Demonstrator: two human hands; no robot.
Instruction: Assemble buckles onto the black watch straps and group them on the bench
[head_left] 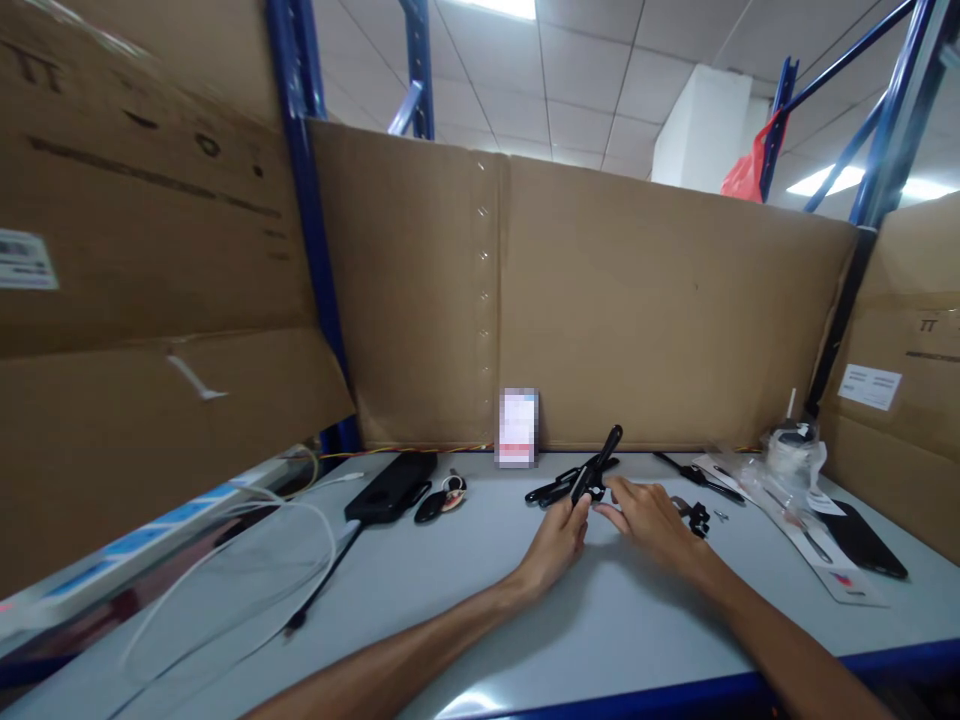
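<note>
My left hand (553,548) is closed around the lower end of a slim black bar (604,452), which tilts up to the right above the table. Close beside it, my right hand (654,518) has its thumb and fingers bent in at the bar's lower part; what they pinch is too small to make out. Behind my left hand lie more black bar-shaped parts (550,492), partly covered by it. Several small black fittings (697,518) rest to the right of my right hand, with tiny metal pieces (721,516) next to them.
Leaning on the cardboard back wall (660,320) is a lit phone (517,430). To the left are a black power bank (391,488), keys (441,500), white cables (330,540) and a power strip (161,535). Rightward lie a black tool (701,478), plastic packaging (787,490) and a dark phone (862,540).
</note>
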